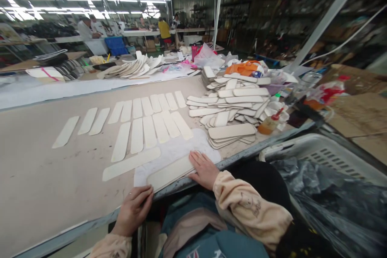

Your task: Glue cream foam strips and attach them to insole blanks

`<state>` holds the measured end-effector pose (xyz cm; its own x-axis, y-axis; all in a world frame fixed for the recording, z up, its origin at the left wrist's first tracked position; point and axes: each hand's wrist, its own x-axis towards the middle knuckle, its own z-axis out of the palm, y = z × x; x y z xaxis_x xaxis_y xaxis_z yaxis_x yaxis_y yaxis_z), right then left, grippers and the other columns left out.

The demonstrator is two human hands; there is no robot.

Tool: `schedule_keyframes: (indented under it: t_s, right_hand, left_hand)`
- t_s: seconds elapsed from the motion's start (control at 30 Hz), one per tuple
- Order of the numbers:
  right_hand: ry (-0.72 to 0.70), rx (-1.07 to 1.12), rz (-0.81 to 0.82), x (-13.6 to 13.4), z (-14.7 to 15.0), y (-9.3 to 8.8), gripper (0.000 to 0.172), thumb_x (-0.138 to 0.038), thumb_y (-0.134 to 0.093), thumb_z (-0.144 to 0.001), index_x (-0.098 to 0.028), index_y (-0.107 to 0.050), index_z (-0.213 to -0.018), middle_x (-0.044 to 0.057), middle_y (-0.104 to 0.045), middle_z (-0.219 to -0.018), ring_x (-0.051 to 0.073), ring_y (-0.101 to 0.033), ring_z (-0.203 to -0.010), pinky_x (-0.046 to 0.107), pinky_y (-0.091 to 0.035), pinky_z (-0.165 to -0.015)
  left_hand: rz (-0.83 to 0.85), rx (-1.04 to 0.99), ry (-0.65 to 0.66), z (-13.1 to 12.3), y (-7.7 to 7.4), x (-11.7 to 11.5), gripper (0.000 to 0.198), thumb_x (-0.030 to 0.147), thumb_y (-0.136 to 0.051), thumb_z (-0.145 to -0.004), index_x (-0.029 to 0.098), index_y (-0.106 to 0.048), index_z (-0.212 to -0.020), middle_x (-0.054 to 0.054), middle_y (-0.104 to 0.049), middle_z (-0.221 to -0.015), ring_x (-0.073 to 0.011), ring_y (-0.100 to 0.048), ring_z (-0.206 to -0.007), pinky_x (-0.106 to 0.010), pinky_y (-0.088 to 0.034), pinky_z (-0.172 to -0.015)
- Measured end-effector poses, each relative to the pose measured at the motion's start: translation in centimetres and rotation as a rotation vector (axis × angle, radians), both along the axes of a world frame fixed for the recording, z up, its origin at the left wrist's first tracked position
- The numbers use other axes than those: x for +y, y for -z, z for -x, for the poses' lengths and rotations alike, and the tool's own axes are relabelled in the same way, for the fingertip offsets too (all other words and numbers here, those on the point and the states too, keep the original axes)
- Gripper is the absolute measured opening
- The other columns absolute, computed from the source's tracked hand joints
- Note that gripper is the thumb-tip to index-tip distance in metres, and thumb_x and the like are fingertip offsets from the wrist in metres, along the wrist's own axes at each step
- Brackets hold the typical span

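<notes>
A long cream strip with rounded ends (171, 174) lies along the front edge of the table, over a white sheet (199, 141). My left hand (134, 209) is at the strip's left end, fingers curled and closed on its corner; the thumb side is partly hidden. Flat on the strip's right end rests my right hand (204, 170), its fingers stretched out. Just behind lies another long strip (131, 164). Further back, several shorter cream strips (150, 132) are spread in rows.
To the right are a stack of cream pieces (231, 131) and a larger heap (238, 98). Beside them stands a bottle of amber liquid with a red nozzle (270, 123). A white plastic basket (320, 153) sits below the table's right side. People work in the background.
</notes>
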<state>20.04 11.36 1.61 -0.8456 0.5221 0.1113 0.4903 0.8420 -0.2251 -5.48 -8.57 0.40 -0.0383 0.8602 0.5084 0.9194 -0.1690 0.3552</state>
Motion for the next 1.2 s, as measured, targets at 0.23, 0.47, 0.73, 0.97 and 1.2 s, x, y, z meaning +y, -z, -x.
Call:
schedule_keyframes:
  t_s: [0.23, 0.47, 0.73, 0.97, 1.2]
  right_hand:
    - [0.011, -0.048, -0.060, -0.6, 0.2, 0.1, 0.068, -0.052, -0.042, -0.089, -0.009, -0.031, -0.141, 0.012, -0.023, -0.147, 0.026, -0.018, -0.136, 0.043, -0.019, -0.111]
    - [-0.036, -0.053, -0.155, 0.2, 0.0, 1.8, 0.061, -0.044, -0.037, -0.091, -0.008, -0.033, -0.140, 0.012, -0.022, -0.148, 0.026, -0.018, -0.136, 0.044, -0.024, -0.109]
    - [-0.046, -0.015, -0.171, 0.3, 0.2, 2.3, 0.067, -0.050, -0.038, -0.090, -0.005, -0.033, -0.139, 0.014, -0.023, -0.147, 0.027, -0.016, -0.136, 0.045, -0.023, -0.108]
    - [-0.034, -0.054, -0.100, 0.1, 0.1, 0.9, 0.068, -0.044, -0.046, -0.088, -0.007, -0.029, -0.141, 0.013, -0.016, -0.149, 0.027, -0.010, -0.137, 0.045, -0.016, -0.111]
    - [-0.040, -0.095, 0.065, 0.7, 0.2, 0.7, 0.083, -0.047, -0.056, -0.082, -0.008, -0.019, -0.145, 0.015, -0.008, -0.150, 0.030, -0.005, -0.137, 0.047, -0.009, -0.112]
  left_hand:
    - [-0.108, -0.049, -0.347, -4.2, -1.5, -0.5, 0.022, 0.021, -0.052, -0.084, 0.020, -0.063, -0.103, -0.008, -0.067, -0.097, -0.0200, -0.063, -0.089, -0.037, -0.054, -0.080]
    - [0.226, 0.106, -0.084, -14.4, -2.5, 6.5, 0.063, 0.046, -0.047, -0.084, 0.010, -0.038, -0.136, -0.017, -0.036, -0.143, -0.0323, -0.028, -0.134, -0.050, -0.034, -0.105]
    - [0.417, 0.297, -0.356, -7.6, -1.0, 4.8, 0.069, 0.052, -0.034, -0.088, 0.009, -0.024, -0.142, -0.017, -0.025, -0.148, -0.0288, -0.019, -0.138, -0.049, -0.025, -0.108]
    - [0.412, 0.411, -0.360, -4.5, -0.3, 1.0, 0.075, 0.050, -0.039, -0.087, 0.008, -0.016, -0.144, -0.016, -0.024, -0.148, -0.0291, -0.021, -0.137, -0.047, -0.027, -0.107]
    - [0.399, 0.418, -0.345, -3.8, 1.9, 1.7, 0.083, 0.049, -0.043, -0.083, 0.012, -0.002, -0.146, -0.016, -0.030, -0.146, -0.0314, -0.030, -0.133, -0.050, -0.031, -0.103]
